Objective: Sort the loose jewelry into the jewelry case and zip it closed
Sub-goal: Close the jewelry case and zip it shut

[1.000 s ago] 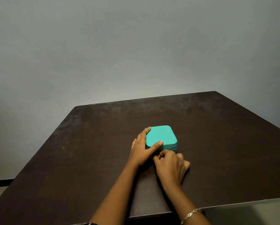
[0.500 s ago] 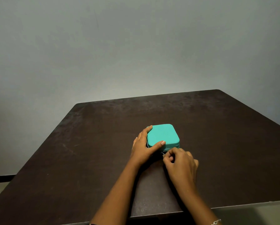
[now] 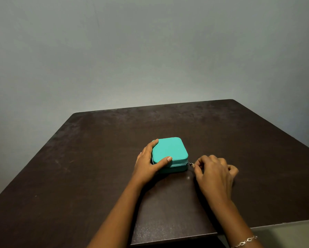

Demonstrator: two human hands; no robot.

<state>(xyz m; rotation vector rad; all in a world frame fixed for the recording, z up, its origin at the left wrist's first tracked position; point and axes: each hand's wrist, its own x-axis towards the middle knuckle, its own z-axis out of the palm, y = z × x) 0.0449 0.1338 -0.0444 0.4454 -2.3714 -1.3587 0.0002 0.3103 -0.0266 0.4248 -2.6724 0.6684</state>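
R hand [image 3: 214,174], zip pull [image 3: 191,164] now at case [image 3: 169,151] near-right corner

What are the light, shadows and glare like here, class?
Head view: dim, soft light; the dark table shows a faint glare spot near the teal jewelry case; soft shadow under the left hand; the zipper pull at the right hand looks slightly blurred.

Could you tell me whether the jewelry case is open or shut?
Shut: the jewelry case has its lid flat on the base.
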